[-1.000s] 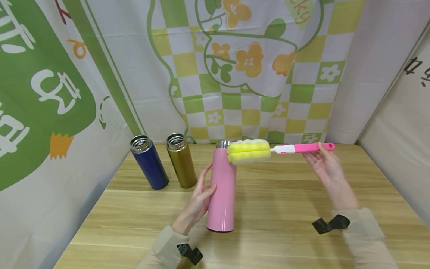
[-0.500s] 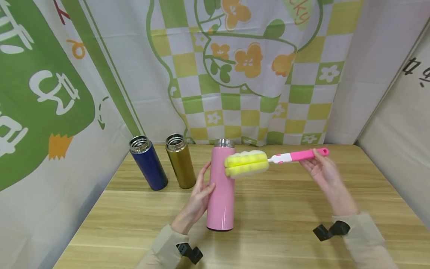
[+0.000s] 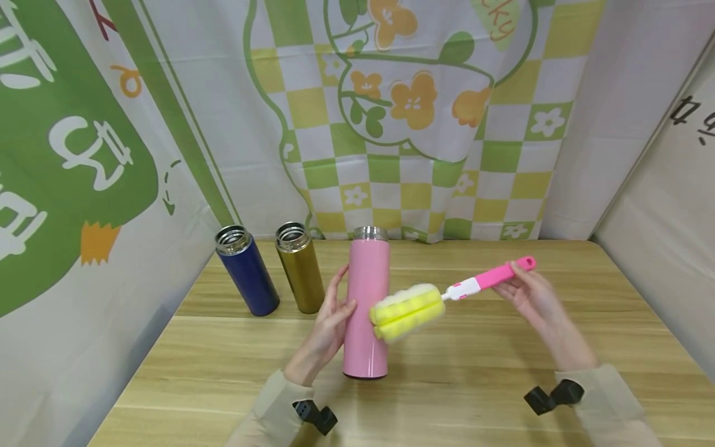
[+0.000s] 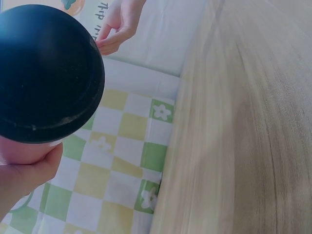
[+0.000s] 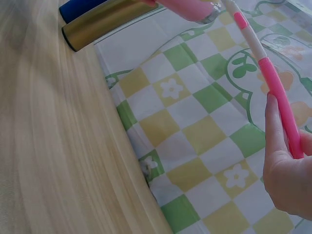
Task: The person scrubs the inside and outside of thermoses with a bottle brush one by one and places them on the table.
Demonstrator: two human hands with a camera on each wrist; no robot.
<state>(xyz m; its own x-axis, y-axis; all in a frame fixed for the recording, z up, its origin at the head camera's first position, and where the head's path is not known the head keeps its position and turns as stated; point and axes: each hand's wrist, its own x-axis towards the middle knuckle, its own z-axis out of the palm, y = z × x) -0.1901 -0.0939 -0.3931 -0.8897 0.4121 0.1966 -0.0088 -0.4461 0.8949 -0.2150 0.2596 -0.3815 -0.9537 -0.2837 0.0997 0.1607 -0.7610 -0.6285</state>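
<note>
In the head view my left hand (image 3: 326,332) grips the pink thermos bottle (image 3: 365,273) by its side. The bottle is nearly upright with its lidless steel neck up. Its black base (image 4: 46,73) faces the left wrist view, off the table. My right hand (image 3: 533,301) pinches the pink end of a bottle brush (image 3: 494,276) between thumb and fingers. The brush's yellow and white sponge head (image 3: 410,310) slants down to the left and overlaps the bottle's lower side; whether they touch I cannot tell. In the right wrist view the handle (image 5: 280,100) shows beside my thumb.
A blue bottle (image 3: 248,273) and a gold bottle (image 3: 303,273) stand lidless at the left on the wooden table (image 3: 475,385). A printed cloth (image 3: 413,180) hangs behind the table's back edge, with fabric walls at both sides.
My right hand has lowered slightly and moved left, tilting the brush so its sponge head has dropped from the bottle's neck to its lower side. My left hand has raised the pink bottle slightly.
</note>
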